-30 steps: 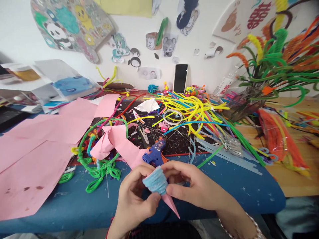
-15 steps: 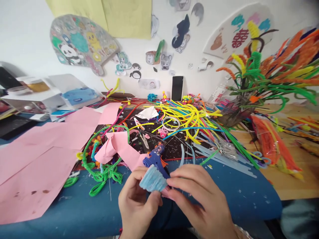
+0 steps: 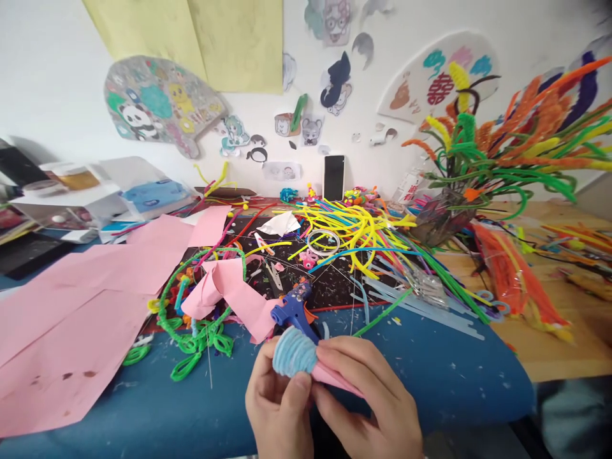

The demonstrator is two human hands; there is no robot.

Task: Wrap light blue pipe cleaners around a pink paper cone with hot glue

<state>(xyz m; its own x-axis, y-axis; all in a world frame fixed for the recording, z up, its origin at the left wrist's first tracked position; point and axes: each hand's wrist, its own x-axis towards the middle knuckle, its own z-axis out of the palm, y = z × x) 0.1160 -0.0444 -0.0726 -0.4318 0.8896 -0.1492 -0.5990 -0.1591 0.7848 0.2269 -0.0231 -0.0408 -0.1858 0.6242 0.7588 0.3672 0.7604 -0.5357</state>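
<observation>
Near the table's front edge, both hands hold a pink paper cone (image 3: 335, 377) whose wide end is wrapped in light blue pipe cleaner (image 3: 294, 352). My left hand (image 3: 282, 401) is closed around the blue-wrapped end, its thumb pressed on the lower side. My right hand (image 3: 370, 389) pinches the bare pink part, fingers on top; its thumb is partly hidden. Just behind the cone lies a blue glue gun (image 3: 294, 306). A folded strip of pink paper (image 3: 241, 293) lies to the left of the gun.
Large pink paper sheets (image 3: 67, 331) cover the left side. Green pipe cleaner loops (image 3: 191, 344) lie beside them. Yellow pipe cleaners (image 3: 363, 233), a tape ring (image 3: 324, 243) and glue sticks (image 3: 421, 306) spread behind. A phone (image 3: 333, 178) leans on the wall; a pipe cleaner bouquet (image 3: 463, 166) stands right.
The cone has turned, so its pink part now shows pointing right and down. My right hand has moved left, closer to my left hand. The camera view has shifted slightly.
</observation>
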